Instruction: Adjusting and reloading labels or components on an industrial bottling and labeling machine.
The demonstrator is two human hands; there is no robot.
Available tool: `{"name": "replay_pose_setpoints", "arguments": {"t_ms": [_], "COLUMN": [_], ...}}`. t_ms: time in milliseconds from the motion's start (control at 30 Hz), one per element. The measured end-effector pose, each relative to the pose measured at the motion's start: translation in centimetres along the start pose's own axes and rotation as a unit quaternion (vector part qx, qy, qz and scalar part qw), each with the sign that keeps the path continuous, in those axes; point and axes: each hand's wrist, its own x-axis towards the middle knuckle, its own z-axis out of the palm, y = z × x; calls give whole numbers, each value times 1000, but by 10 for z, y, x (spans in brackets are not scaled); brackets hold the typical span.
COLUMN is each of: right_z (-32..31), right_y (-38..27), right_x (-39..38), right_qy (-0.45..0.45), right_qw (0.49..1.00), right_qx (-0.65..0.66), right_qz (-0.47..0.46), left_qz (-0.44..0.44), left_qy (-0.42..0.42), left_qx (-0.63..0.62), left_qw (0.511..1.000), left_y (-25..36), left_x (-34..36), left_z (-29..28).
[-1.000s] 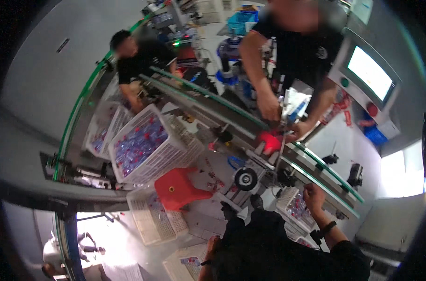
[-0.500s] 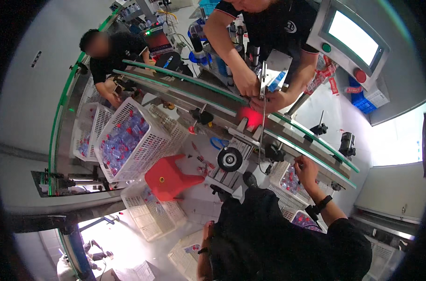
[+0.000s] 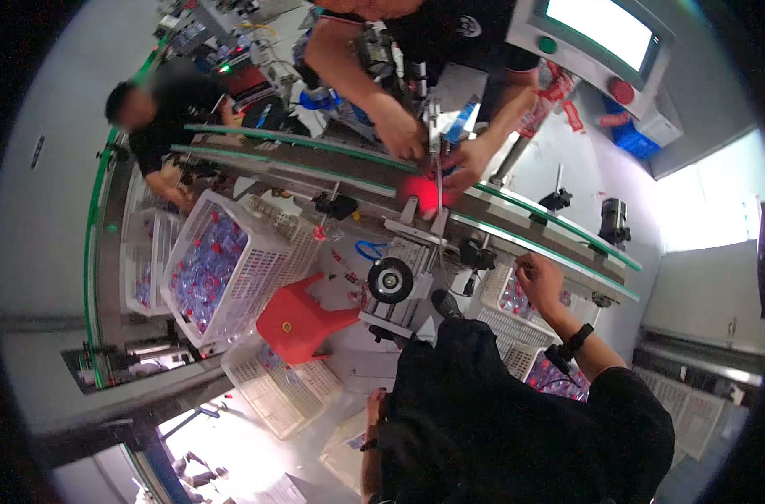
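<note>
My right hand point(image 3: 538, 277) is raised at the near side of the conveyor point(image 3: 559, 252), beside its rail, with curled fingers; anything inside them is too small to make out. Below it sits a white crate of clear, red-topped bottles point(image 3: 512, 296). My left hand point(image 3: 375, 403) hangs low beside my dark clothing, its fingers mostly hidden. Ahead of me is a metal mount with a black handwheel point(image 3: 390, 280), under a red glow point(image 3: 422, 191) at the rail. Across the conveyor, a co-worker's two hands point(image 3: 466, 164) work around a metal bracket there.
A second co-worker point(image 3: 155, 122) bends at the left end. Nearby stand a full bottle crate point(image 3: 210, 269), a red plastic stool point(image 3: 290, 323) and a lower pale crate point(image 3: 277, 391). A control panel with screen and buttons point(image 3: 588, 46) overhangs the top right. My shoe point(image 3: 445, 304) shows below.
The whole view has shifted, carrying the machine and co-workers up and leftward in the picture. My right hand appears higher and further left, still by the rail. The co-worker's hands remain at the bracket.
</note>
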Motion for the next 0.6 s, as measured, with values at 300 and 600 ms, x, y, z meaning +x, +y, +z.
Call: {"name": "replay_pose_setpoints", "arguments": {"t_ms": [300,600], "right_z": [-7,-2], "right_y": [9,15], "right_x": [-1,0], "right_qy": [36,81], "right_qw": [999,996], "right_qx": [-10,16], "right_qz": [30,22], "left_qz": [-22,-88], "left_qy": [-118,-104], "left_qx": [-155,-137], "left_qw": [981,981], "left_y": [32,77], "left_x": [17,34], "left_z": [-7,-28]}}
